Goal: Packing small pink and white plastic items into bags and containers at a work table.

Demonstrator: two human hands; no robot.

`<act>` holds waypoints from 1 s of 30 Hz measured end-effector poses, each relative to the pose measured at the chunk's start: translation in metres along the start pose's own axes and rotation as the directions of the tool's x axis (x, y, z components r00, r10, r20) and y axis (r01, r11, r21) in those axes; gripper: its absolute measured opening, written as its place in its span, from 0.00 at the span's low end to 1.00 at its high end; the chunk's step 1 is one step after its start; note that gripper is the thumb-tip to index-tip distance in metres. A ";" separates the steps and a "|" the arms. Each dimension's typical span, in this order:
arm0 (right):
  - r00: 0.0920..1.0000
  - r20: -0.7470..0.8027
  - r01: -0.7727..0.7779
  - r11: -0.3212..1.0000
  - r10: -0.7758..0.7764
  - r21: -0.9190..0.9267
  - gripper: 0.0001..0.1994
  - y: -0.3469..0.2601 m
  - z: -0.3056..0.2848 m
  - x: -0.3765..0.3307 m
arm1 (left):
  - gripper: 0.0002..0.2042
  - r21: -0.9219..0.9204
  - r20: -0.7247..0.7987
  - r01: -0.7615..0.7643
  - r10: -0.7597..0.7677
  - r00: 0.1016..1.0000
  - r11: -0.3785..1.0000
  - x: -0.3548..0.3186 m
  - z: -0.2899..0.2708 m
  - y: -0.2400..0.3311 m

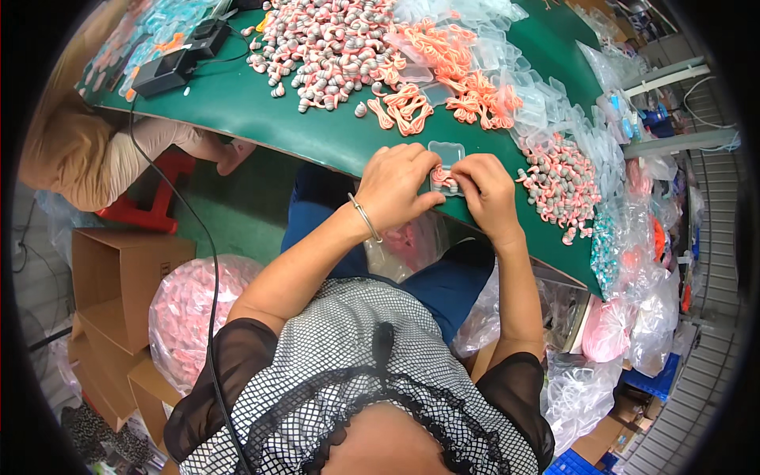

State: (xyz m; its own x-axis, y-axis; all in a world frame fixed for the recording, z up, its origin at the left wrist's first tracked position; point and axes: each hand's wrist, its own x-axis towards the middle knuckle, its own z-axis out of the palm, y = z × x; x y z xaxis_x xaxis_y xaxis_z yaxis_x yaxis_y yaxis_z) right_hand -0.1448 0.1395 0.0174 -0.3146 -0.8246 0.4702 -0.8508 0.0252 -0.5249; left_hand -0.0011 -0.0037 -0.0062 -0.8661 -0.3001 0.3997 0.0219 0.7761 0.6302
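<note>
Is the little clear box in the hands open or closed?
Open. The clear case has its lid part lying flat on the green table, and the left hand and right hand press a pink corded piece into its lower half.

Table [261, 111]: dark green top. Small case [447, 158] btwn hands: clear, w/ pink-orange piece inside. Earplug pile [324, 47]: pink and grey. Cord bundles [451, 63]: salmon-orange. Empty cases [546, 103]: clear, faint blue tint. Blouse [348, 356]: black-and-white fine check, sheer black sleeves, black ruffle trim. Bracelet [366, 218]: silver. Trousers [317, 214]: dark blue. Boxes [119, 277]: brown cardboard. Stool [150, 206]: red. Bag [186, 309]: clear, pink contents.
</note>
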 end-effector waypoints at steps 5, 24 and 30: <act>0.993 0.070 0.098 0.990 -0.091 -0.104 0.08 -0.002 -0.005 -0.003 | 0.22 -0.004 -0.021 -0.016 0.016 1.000 1.000 -0.001 0.001 -0.001; 0.992 0.069 0.127 0.861 -0.107 -0.492 0.17 -0.026 -0.017 -0.010 | 0.21 0.068 -0.080 -0.081 0.086 0.993 0.994 -0.004 0.001 0.000; 0.977 0.196 -0.025 0.957 0.084 -0.288 0.14 0.014 -0.007 0.020 | 0.21 0.064 -0.063 -0.079 0.083 0.995 0.995 -0.004 0.002 0.000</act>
State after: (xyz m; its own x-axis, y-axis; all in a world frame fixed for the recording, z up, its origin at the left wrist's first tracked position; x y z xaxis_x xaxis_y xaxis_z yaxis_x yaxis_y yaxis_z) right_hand -0.1655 0.1275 0.0245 -0.2966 -0.9143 0.2759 -0.9279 0.2075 -0.3098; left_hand 0.0010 -0.0013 -0.0088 -0.8281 -0.2689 0.4919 0.0584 0.8313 0.5528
